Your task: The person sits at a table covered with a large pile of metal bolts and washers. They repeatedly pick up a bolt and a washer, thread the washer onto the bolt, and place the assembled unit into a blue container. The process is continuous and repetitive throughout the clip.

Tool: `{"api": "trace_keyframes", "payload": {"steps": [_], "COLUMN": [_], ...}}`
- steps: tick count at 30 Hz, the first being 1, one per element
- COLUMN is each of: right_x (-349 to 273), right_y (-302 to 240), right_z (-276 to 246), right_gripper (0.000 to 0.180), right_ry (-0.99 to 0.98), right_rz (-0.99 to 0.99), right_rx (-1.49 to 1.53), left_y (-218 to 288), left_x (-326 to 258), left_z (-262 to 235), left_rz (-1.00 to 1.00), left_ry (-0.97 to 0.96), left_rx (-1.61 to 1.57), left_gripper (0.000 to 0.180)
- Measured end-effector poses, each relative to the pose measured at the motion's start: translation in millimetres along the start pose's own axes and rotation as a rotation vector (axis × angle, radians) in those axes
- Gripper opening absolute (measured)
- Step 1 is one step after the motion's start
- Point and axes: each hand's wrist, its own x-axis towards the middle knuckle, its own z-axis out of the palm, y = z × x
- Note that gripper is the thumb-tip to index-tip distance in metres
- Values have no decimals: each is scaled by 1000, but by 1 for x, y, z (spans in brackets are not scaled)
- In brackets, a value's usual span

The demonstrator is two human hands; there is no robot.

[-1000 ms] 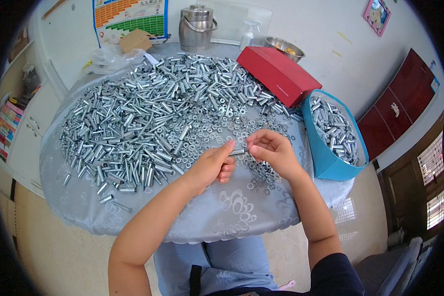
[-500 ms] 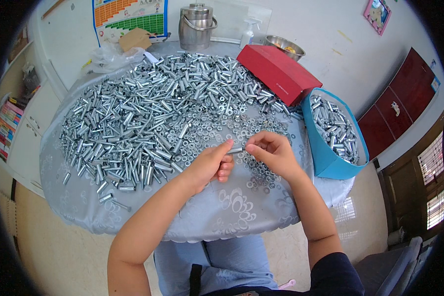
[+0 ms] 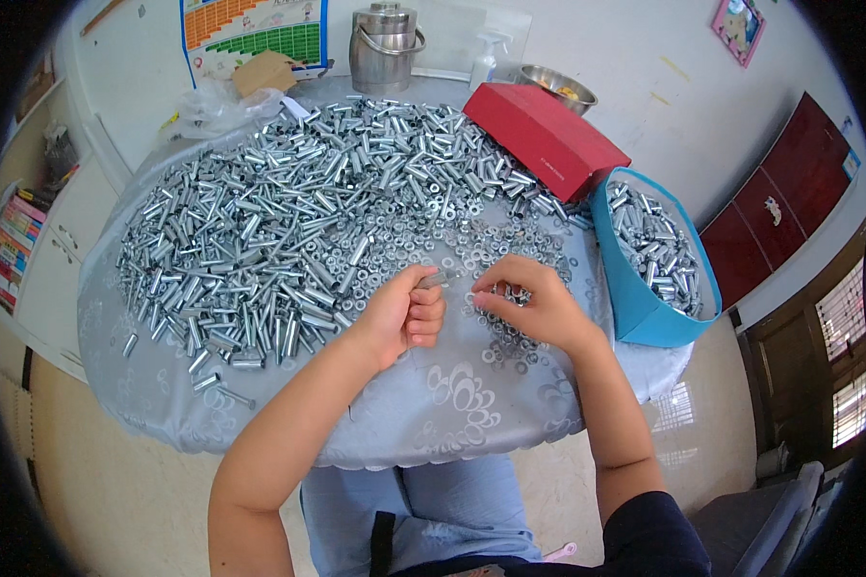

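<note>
My left hand (image 3: 406,313) is closed in a fist around a silver metal bolt (image 3: 439,279), whose end sticks out past the thumb toward the right. Close beside it, my right hand (image 3: 534,300) pinches a small washer (image 3: 471,299) between thumb and fingertips. A short gap separates the washer from the bolt's end. Below and around both hands lie loose washers and nuts (image 3: 515,245). Left of them spreads a large heap of metal sleeves and bolts (image 3: 250,221).
A blue fabric bin (image 3: 656,327) full of assembled metal pieces stands at the table's right. Behind it lie a red box (image 3: 548,135) and a steel bowl (image 3: 587,100). A steel pot (image 3: 383,62), a spray bottle (image 3: 488,60) and a plastic bag (image 3: 212,113) line the back.
My left fist has turned upward and tightened around the bolt. My right fingers have drawn away from its end, and a washer now shows between them.
</note>
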Motion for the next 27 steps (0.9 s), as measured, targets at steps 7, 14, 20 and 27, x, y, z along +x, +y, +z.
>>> {"api": "trace_keyframes", "payload": {"steps": [7,14,20,27], "right_x": [-1,1,1,4], "right_y": [13,12,12,12], "right_z": [4,11,15,13], "right_gripper": [16,16,15,10], "right_ry": [-109,-100,-107,186], "right_rz": [-89,-123,-157,-178], "right_rx": [-227,-314,-309,-178], "left_y": [1,-2,-1,-3], "left_x": [-1,-1,0,-2], "left_z": [2,2,5,10], "left_rz": [-26,-43,-63,-86], "left_ry": [-6,-11,-10,74], "left_rx": [6,53,82,123], "left_gripper": [44,44,44,43]}}
